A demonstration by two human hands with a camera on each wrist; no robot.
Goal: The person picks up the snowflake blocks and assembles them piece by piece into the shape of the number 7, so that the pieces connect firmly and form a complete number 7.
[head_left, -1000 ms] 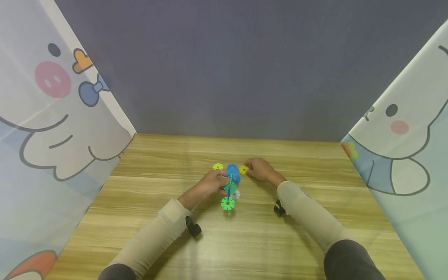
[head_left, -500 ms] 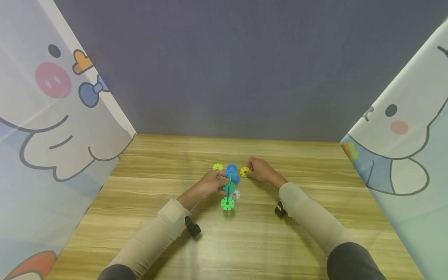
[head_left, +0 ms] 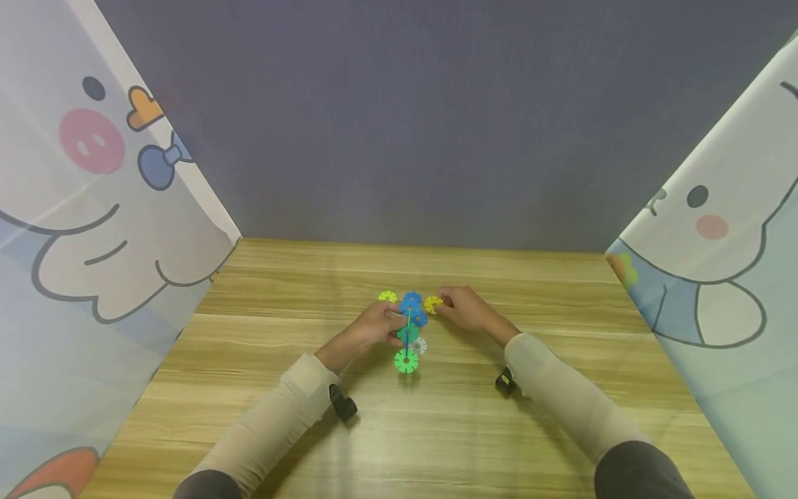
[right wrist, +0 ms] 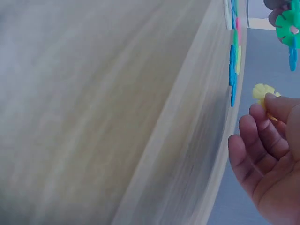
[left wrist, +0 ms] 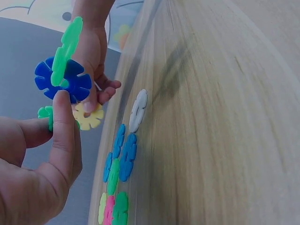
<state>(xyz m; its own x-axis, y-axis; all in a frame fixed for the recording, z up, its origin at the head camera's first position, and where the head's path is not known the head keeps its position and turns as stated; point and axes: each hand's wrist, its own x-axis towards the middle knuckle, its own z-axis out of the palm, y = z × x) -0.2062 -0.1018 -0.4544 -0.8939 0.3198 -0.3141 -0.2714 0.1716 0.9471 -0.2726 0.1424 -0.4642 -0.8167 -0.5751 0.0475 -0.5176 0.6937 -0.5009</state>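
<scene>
My left hand (head_left: 373,326) pinches a small assembly of slotted snowflake discs over the table. In the left wrist view, a bright green disc (left wrist: 69,44) stands edge-on, slotted into a dark blue disc (left wrist: 43,78). Another green disc (left wrist: 45,112) sits lower, between the thumb and fingers and partly hidden by them. To the right of that assembly, my right hand (head_left: 466,308) holds a single yellow snowflake disc (head_left: 431,304) between thumb and index finger. The right wrist view shows this yellow disc (right wrist: 263,91) apart from the assembly, with the other fingers loosely curled.
Several loose discs lie on the wooden table (head_left: 399,443) beneath the hands: a white one (left wrist: 138,110), blue ones (left wrist: 128,157), green ones (left wrist: 120,208), a pink one (left wrist: 108,210) and a yellow-green one (head_left: 388,296). A grey panel (head_left: 411,138) and cartoon-printed side panels (head_left: 704,242) surround the table.
My right hand draws slightly back, then shifts a little left toward the assembly with the yellow disc, while its forearm swings outward. The left hand and its discs stay nearly still.
</scene>
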